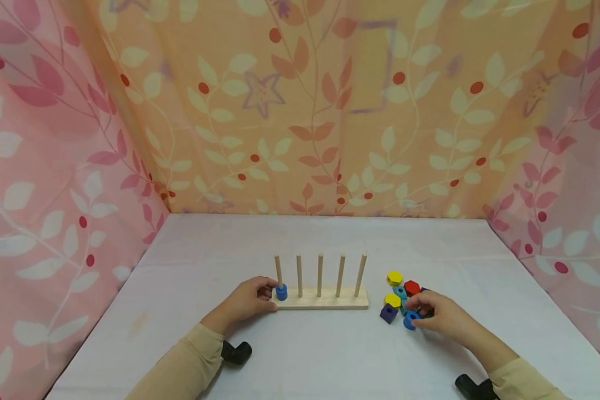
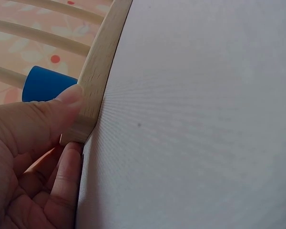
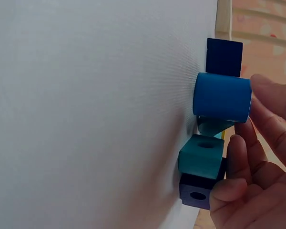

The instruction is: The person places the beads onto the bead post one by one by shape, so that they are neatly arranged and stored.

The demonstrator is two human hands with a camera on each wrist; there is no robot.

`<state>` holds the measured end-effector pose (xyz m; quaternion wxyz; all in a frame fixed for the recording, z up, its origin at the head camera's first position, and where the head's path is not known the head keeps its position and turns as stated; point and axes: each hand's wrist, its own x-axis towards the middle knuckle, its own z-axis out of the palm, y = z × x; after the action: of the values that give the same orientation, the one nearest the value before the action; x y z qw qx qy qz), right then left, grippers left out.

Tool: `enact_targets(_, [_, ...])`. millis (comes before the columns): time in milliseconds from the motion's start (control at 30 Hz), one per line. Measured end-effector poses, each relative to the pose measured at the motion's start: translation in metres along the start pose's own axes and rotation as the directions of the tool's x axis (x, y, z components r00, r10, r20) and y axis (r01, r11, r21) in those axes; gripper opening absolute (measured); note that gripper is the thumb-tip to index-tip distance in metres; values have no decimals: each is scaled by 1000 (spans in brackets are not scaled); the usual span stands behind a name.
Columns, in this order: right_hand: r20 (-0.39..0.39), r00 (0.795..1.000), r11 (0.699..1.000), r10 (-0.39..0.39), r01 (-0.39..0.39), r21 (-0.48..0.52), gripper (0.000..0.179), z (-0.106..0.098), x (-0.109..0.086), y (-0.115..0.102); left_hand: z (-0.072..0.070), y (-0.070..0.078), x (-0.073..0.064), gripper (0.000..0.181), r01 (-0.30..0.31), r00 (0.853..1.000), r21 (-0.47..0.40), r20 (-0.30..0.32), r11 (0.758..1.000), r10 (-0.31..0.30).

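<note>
A pale wooden peg stand (image 1: 325, 300) with upright dowels lies across the table; a blue cylinder bead (image 1: 281, 292) sits at the foot of its leftmost peg. My left hand (image 1: 251, 297) grips the stand's left end, the thumb in front near that bead and the fingers behind, as the left wrist view also shows. Over a pile of beads to the right is my right hand (image 1: 442, 316), fingers bent. Its thumb and fingertips are at the top of another blue cylinder bead (image 3: 222, 97), which stands on the table; no closed pinch shows. Fingers partly hide the pile.
Around the right hand lie yellow hexagonal beads (image 1: 394, 278), a red bead (image 1: 411, 288), teal beads (image 3: 201, 156) and a purple cube bead (image 1: 388, 314). White cloth covers the table (image 1: 330, 355). Patterned curtains (image 1: 305, 139) stand behind and at both sides.
</note>
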<state>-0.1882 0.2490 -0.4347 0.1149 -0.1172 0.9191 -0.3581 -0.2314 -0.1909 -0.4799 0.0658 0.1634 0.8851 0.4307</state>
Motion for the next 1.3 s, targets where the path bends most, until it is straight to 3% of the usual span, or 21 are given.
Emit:
enact_targets(233, [14,999,996,-42,43,-84,28,4,-1,1,-1,3,-1,46,15,1000,-10,3,1000,-15])
enact_targets(500, [82,990,983,-113,124,-137,26,9,-2,-1,-1,3,-1,46,9,1000,-19,4,1000,-9])
enact_targets(700, [116,986,984,-116,131,-125,27,12,1,-4,-1,3,-1,46,18,1000,-9,3,1000,-18])
enact_targets(867, [101,988,982,-120,132,-132,25,14,2,-7,-1,2,-1,46,17,1000,-7,7,1000,-17])
enact_targets(1067, [18,994,992,-111,112,-54,25,7,4,-17,-2,3,-1,46,22,1000,-18,11,1000,-22])
enact_targets(1300, [-59,987,982,-149,155,105,25,-7,8,-42,-3,3,0,46,21,1000,-21,15,1000,-21])
